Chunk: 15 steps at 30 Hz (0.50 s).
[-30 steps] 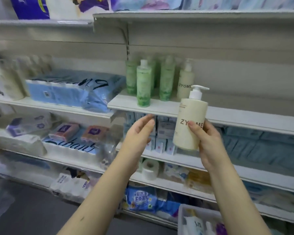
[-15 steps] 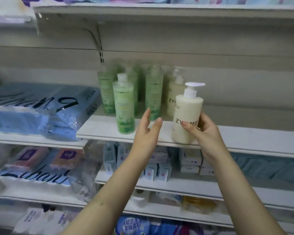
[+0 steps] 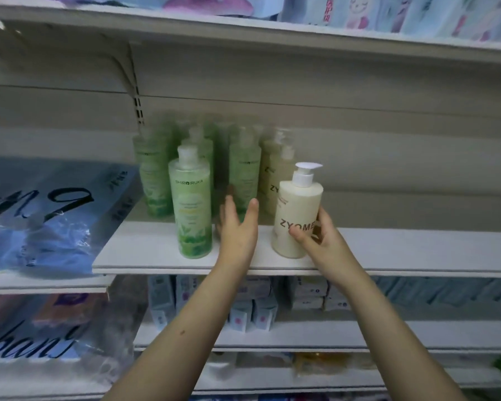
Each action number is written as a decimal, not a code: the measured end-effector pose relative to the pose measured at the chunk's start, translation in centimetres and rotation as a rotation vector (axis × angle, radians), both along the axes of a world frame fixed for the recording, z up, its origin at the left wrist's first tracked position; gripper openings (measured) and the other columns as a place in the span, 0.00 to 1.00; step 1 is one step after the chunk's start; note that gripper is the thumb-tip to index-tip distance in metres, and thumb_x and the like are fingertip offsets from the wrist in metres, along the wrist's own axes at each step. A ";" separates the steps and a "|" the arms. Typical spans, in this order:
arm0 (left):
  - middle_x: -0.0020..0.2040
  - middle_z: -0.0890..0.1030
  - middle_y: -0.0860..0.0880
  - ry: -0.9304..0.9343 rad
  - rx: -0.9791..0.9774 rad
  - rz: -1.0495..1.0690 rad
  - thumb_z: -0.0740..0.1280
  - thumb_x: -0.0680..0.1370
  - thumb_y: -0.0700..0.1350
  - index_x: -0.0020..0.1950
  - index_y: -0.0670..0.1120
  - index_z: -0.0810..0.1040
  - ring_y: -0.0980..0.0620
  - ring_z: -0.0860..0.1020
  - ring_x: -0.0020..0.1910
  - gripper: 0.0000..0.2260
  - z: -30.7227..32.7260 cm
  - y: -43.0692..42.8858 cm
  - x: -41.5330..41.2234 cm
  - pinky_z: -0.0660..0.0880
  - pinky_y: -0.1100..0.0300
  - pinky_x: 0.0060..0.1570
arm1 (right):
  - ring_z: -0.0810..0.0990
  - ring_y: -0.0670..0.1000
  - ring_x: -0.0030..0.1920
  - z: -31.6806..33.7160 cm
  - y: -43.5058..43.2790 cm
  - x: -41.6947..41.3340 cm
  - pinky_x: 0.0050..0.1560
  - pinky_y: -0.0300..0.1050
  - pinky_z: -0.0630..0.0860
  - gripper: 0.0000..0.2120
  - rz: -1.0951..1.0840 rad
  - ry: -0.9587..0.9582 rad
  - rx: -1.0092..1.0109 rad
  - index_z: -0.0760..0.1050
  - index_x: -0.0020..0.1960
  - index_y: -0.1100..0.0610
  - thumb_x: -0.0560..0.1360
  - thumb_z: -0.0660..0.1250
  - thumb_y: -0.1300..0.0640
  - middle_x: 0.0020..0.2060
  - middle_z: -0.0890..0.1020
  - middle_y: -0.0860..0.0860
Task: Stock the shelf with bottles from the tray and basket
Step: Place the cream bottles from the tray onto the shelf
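Observation:
A cream pump bottle (image 3: 298, 206) marked ZYOME stands upright near the front of the white shelf (image 3: 402, 253). My right hand (image 3: 320, 238) grips its lower right side, thumb across the label. My left hand (image 3: 237, 227) hovers just left of it with straight fingers, holding nothing, between the cream bottle and a green bottle (image 3: 191, 204) at the shelf front. Behind stand several more green bottles (image 3: 243, 172) and another cream pump bottle (image 3: 274, 175), blurred. The tray and basket are out of view.
The shelf board right of the cream bottle is bare up to the frame edge. A blue plastic-wrapped pack (image 3: 49, 209) fills the shelf at left. Small boxes (image 3: 252, 311) sit on the shelf below. Another shelf (image 3: 272, 36) with packs hangs overhead.
My right hand has carried the cream bottle up from below the shelf edge and stood it on the shelf. My left hand rose beside it. The view moved closer.

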<state>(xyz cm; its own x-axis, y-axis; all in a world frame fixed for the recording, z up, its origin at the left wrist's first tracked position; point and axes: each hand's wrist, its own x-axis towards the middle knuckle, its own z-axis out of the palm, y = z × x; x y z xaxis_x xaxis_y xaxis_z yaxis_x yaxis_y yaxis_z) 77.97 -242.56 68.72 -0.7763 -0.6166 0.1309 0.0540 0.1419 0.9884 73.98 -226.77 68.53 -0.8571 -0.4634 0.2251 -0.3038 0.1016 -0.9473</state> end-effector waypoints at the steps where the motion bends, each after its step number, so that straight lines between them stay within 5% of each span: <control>1: 0.80 0.55 0.49 0.010 -0.002 -0.001 0.60 0.79 0.60 0.80 0.50 0.52 0.49 0.53 0.78 0.34 0.0 -0.2 -0.1 0.53 0.45 0.76 | 0.74 0.40 0.63 0.0 -0.2 -0.2 0.62 0.38 0.71 0.37 -0.008 0.006 0.001 0.58 0.76 0.45 0.70 0.69 0.43 0.66 0.74 0.41; 6: 0.79 0.55 0.50 0.014 0.016 -0.031 0.58 0.82 0.55 0.80 0.50 0.52 0.52 0.54 0.78 0.29 -0.1 -0.5 0.3 0.52 0.50 0.77 | 0.74 0.32 0.59 -0.1 -1.5 -2.3 0.53 0.28 0.73 0.29 0.003 0.040 0.008 0.61 0.73 0.46 0.76 0.69 0.51 0.65 0.75 0.42; 10: 0.79 0.56 0.51 0.026 -0.006 -0.034 0.58 0.83 0.52 0.80 0.49 0.52 0.53 0.56 0.77 0.28 -0.1 -0.5 0.3 0.51 0.61 0.73 | 0.76 0.42 0.61 -0.4 -2.2 -3.7 0.56 0.37 0.75 0.27 -0.019 0.008 -0.012 0.62 0.70 0.43 0.75 0.70 0.49 0.65 0.76 0.45; 15: 0.78 0.58 0.52 0.052 0.035 -0.020 0.58 0.83 0.51 0.79 0.50 0.53 0.55 0.58 0.75 0.26 0.0 -0.3 0.4 0.53 0.65 0.67 | 0.77 0.42 0.60 -1.0 -2.4 -4.2 0.53 0.33 0.76 0.28 -0.035 0.025 -0.037 0.62 0.69 0.40 0.74 0.71 0.50 0.65 0.75 0.48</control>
